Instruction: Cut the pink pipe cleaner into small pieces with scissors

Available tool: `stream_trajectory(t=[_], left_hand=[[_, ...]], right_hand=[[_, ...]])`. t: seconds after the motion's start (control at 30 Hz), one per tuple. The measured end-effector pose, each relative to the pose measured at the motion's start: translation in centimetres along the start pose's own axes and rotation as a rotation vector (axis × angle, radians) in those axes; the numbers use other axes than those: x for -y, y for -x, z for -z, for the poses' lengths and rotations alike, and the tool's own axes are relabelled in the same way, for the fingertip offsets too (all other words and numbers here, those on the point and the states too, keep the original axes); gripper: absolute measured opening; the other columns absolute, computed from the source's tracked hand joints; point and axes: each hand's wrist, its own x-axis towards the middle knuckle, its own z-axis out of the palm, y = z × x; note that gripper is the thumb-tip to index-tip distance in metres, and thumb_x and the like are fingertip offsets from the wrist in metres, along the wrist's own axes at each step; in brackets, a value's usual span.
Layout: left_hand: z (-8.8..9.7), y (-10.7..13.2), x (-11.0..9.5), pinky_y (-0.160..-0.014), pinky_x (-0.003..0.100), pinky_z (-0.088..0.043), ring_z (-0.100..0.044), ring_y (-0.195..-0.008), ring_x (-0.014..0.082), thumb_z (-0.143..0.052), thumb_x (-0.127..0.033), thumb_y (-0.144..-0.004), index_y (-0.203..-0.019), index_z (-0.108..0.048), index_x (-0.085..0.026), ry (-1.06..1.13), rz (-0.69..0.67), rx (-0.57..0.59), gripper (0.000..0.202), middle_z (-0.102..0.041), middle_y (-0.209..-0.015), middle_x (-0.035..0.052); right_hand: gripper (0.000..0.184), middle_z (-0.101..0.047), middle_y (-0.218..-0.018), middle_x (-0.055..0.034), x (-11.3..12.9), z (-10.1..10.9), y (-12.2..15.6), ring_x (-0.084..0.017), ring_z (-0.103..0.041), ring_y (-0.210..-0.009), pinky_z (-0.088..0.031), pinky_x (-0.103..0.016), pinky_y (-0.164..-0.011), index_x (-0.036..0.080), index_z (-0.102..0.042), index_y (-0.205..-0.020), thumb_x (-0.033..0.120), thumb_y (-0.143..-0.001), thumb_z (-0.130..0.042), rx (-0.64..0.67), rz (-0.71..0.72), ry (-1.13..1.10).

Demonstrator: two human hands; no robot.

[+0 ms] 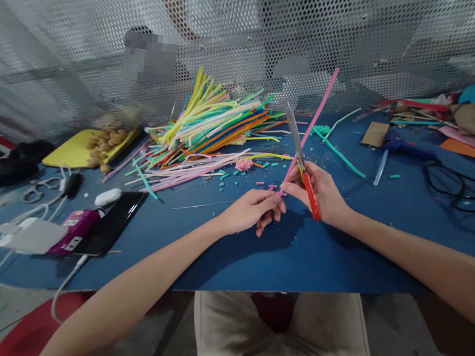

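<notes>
Above the middle of the blue table (340, 252), near its front edge, I have both hands working close together. My left hand (255, 208) is closed in a pinch, thumb and fingertips gripping the lower end of the pink strip (318, 107). That strip is long and thin, and its long axis runs up and to the right, away from me, with its free end pointing at the perforated screen (64, 38). My right hand (325, 194) is curled tight around the red handles of the scissors (297, 145). Their grey blades point up and to the left, crossing the strip just above my fingers. I cannot tell whether the strip sits between the blades. Small cut bits (237, 181) lie scattered on the table just left of the hands. Further back lies a heap of coloured strips (213, 124), fanned out. A phone (110, 220) rests well to the left.
</notes>
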Motion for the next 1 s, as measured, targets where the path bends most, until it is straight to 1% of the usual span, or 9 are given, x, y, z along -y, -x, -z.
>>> stream_trajectory(t=[0.1,0.2,0.33,0.4,0.57,0.67,0.77,0.87,1.0], left_hand=[[0.1,0.1,-0.1,-0.031,0.013,-0.037,-0.043,-0.046,0.0054,-0.058,-0.051,-0.094,-0.089,-0.058,-0.014,0.053,-0.005,-0.021,0.037,-0.052,-0.07,-0.0002],[0.4,0.1,-0.3,-0.031,0.013,-0.031,-0.038,-0.045,0.0047,-0.058,-0.049,-0.094,-0.087,-0.055,-0.016,0.12,-0.053,-0.116,0.034,-0.045,-0.068,-0.0033],[1.2,0.1,-0.8,-0.032,0.012,-0.025,-0.03,-0.044,0.0029,-0.06,-0.048,-0.093,-0.085,-0.051,-0.018,0.254,-0.192,-0.299,0.032,-0.04,-0.069,-0.0056],[1.6,0.0,-1.0,-0.033,0.012,-0.022,-0.027,-0.043,0.0023,-0.062,-0.048,-0.092,-0.084,-0.05,-0.019,0.292,-0.28,-0.361,0.032,-0.039,-0.069,-0.0062],[2.5,0.0,-1.0,-0.037,0.015,-0.021,-0.025,-0.043,0.0033,-0.062,-0.049,-0.092,-0.08,-0.049,-0.019,0.266,-0.471,-0.462,0.034,-0.038,-0.067,-0.0057],[2.9,0.2,-0.8,-0.041,0.018,-0.024,-0.029,-0.045,0.0049,-0.061,-0.049,-0.093,-0.074,-0.049,-0.018,0.165,-0.539,-0.482,0.038,-0.037,-0.062,-0.0045],[3.1,0.6,-0.8,-0.045,0.021,-0.025,-0.032,-0.048,0.0071,-0.058,-0.05,-0.094,-0.073,-0.052,-0.018,0.046,-0.549,-0.469,0.039,-0.039,-0.059,-0.0033],[2.9,1.0,-0.9,-0.047,0.023,-0.024,-0.034,-0.049,0.0085,-0.054,-0.051,-0.096,-0.073,-0.054,-0.018,-0.088,-0.5,-0.423,0.04,-0.041,-0.058,-0.0024],[2.4,1.1,-1.1,-0.05,0.024,-0.026,-0.036,-0.05,0.009,-0.049,-0.051,-0.099,-0.073,-0.055,-0.017,-0.246,-0.41,-0.358,0.043,-0.043,-0.057,-0.0023]], right_hand=[[0.033,-0.055,-0.079,0.0028,0.0,0.3,-0.2,-0.013,-0.049,-0.068,-0.046,-0.03,-0.068,0.022,-0.052,-0.089,0.037,-0.077,-0.078,0.01,-0.032,0.017],[0.037,-0.053,-0.079,0.0035,0.1,1.0,-0.3,-0.013,-0.045,-0.066,-0.043,-0.03,-0.064,0.023,-0.051,-0.09,0.04,-0.075,-0.081,0.038,-0.007,0.058],[0.04,-0.053,-0.081,0.0026,0.5,2.4,-0.2,-0.014,-0.044,-0.067,-0.04,-0.03,-0.063,0.024,-0.052,-0.094,0.045,-0.075,-0.08,0.065,0.1,0.245],[0.041,-0.052,-0.08,0.0024,0.8,3.0,-0.2,-0.014,-0.044,-0.068,-0.039,-0.03,-0.063,0.024,-0.052,-0.095,0.046,-0.075,-0.08,0.091,0.159,0.353],[0.04,-0.05,-0.07,0.0023,1.2,3.5,-0.5,-0.014,-0.04,-0.061,-0.032,-0.029,-0.057,0.023,-0.053,-0.081,0.052,-0.075,-0.078,0.142,0.101,0.622],[0.043,-0.051,-0.068,0.0016,1.1,3.3,-0.5,-0.014,-0.04,-0.061,-0.03,-0.029,-0.057,0.023,-0.052,-0.075,0.057,-0.072,-0.079,0.148,0.066,0.694],[0.045,-0.052,-0.068,0.0021,1.0,3.1,-0.3,-0.014,-0.04,-0.061,-0.03,-0.029,-0.057,0.023,-0.052,-0.075,0.06,-0.073,-0.077,0.197,0.008,0.708],[0.046,-0.052,-0.068,0.0025,1.2,2.7,-0.1,-0.014,-0.041,-0.061,-0.032,-0.029,-0.056,0.023,-0.053,-0.075,0.062,-0.071,-0.077,0.247,-0.043,0.666],[0.047,-0.049,-0.067,0.0038,1.4,2.3,0.1,-0.013,-0.041,-0.06,-0.036,-0.028,-0.056,0.023,-0.056,-0.083,0.065,-0.074,-0.074,0.358,-0.14,0.49]])
